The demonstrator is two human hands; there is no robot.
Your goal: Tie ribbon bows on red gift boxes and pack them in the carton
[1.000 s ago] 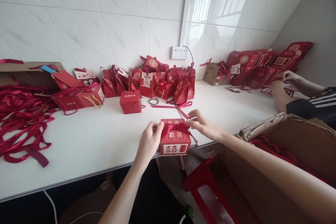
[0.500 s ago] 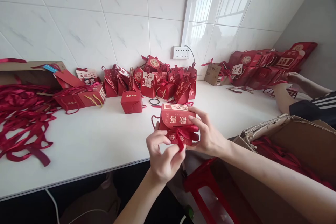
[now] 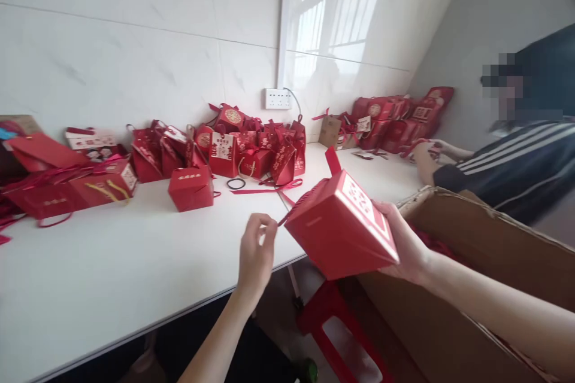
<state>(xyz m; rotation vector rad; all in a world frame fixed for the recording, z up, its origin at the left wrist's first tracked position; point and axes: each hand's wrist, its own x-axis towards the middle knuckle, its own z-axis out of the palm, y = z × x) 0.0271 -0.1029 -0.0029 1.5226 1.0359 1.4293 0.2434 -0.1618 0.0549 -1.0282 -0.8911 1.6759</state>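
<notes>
The red cardboard gift box with a white panel printed in red (image 3: pixel 336 227) is off the white counter (image 3: pixel 188 269), tilted in the air above its front edge. From where I stand, the right hand (image 3: pixel 406 242) has it by the side farther from the left hand, that grip spread wide around the cardboard, with the fingertips hidden behind the box. The left hand (image 3: pixel 256 251) is over the counter's front edge too, its grip pinched nearly closed, thumb and forefinger meeting at the end of the dark red twisted cord (image 3: pixel 303 200) that runs from the box. A short red ribbon end (image 3: pixel 332 161) sticks up at the box's top.

Below the counter's front edge I see a red plastic stool (image 3: pixel 332 296). A big, open, brown cardboard carton (image 3: pixel 431 323) stands against the counter's right front.

On the counter's middle sits a small plain red cardboard box (image 3: pixel 191 191), with a thin black ring (image 3: pixel 236 184) lying flat just to its right. Red boxes with yellow cord handles (image 3: pixel 103 182) rest toward the counter's left. Behind the ring, a crowd of red printed boxes (image 3: pixel 249 152) fills the counter's back. Farther along the counter's right, red boxes are stacked (image 3: pixel 395 122), and a co-worker in a dark, white-striped top (image 3: pixel 507 149) leans in there. A white socket strip (image 3: pixel 277 99) is mounted above the counter's back.
</notes>
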